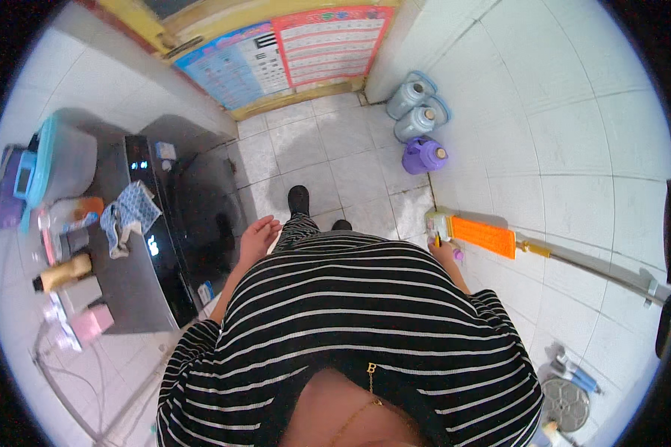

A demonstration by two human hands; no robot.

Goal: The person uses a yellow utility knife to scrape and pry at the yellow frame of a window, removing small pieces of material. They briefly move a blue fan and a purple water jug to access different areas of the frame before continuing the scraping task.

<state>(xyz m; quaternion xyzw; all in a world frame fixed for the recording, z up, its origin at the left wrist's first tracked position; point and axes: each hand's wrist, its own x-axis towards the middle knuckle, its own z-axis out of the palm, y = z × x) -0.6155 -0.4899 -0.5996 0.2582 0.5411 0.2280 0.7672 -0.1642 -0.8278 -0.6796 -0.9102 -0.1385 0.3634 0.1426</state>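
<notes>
My left hand (259, 237) hangs beside my striped top, fingers apart and slightly curled, between my body and a black glossy appliance (205, 197). My right hand (449, 255) is low at my right, partly behind my body, its fingers curled around a small yellow-and-pink item too hidden to name. Just beyond it are an orange flat mop head (481, 237) on a pole against the tiled wall and a pale container (438, 220). A blue patterned cloth (130, 212) lies on the appliance at the left.
Three flasks, two pale blue (410, 100) and one purple (421, 156), stand along the right wall. A door (242, 30) with posters is ahead. A lidded box (74, 160) and several bottles crowd the appliance top. A round drain-like grey piece (565, 406) is at the lower right.
</notes>
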